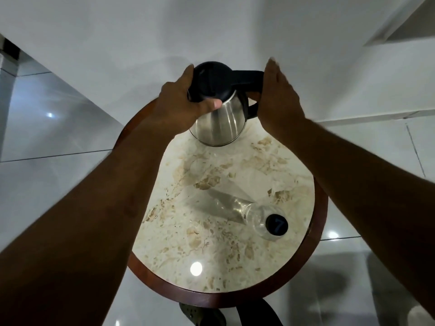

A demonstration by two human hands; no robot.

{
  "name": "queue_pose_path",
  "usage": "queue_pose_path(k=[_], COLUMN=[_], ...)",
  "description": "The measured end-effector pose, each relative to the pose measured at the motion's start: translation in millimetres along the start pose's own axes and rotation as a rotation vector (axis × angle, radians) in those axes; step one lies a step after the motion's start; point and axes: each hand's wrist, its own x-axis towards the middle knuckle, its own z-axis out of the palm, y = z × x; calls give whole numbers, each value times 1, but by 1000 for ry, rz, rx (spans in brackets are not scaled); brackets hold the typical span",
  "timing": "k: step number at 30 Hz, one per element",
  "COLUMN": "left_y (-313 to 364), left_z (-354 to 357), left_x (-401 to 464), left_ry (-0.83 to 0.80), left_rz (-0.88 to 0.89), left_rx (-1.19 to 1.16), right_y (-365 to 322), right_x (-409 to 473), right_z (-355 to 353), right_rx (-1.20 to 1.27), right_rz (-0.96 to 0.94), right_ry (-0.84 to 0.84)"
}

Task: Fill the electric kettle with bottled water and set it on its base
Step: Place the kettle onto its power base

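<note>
A steel electric kettle [220, 124] with a black lid and black handle stands at the far side of a round marble-topped table [211, 250]. My left hand [181, 104] wraps around the lid, thumb across its front. My right hand [277, 100] grips the black handle from the right. A clear bottle [237, 209] with a black cap marked 7 stands nearer me on the right of the table, its cap on. The kettle's base is hidden from view.
The table has a dark wooden rim [150, 282] and stands against a white wall [211, 31]. Glossy floor tiles [47, 128] lie on both sides. A dark shape shows under the table's near edge [259, 312].
</note>
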Motion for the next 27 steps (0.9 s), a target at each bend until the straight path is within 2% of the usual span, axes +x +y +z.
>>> queue_pose_path(k=[6,9,14,16,20,27], left_y=[-5,-9,-5,-4,-3,-10], left_z=[-3,-2,-4,-4,-3,1], left_x=[9,8,4,2,1,2], left_ry=[-39,-48,3,29,37,47], left_rz=[46,72,39,39,57,87], left_rx=[95,128,500,571,614,548], right_y=[-3,-11,-14,-14,-15,-15], right_x=[5,-1,2,2,0,-1], right_z=[-11,-7,-7,-7,-5,0], right_rx=[-267,-308,-248,-244,-234,-212], right_rz=[-177,-246,-204,-199,-179,-167], right_ry=[-52,-43,-39,-38,-17,23])
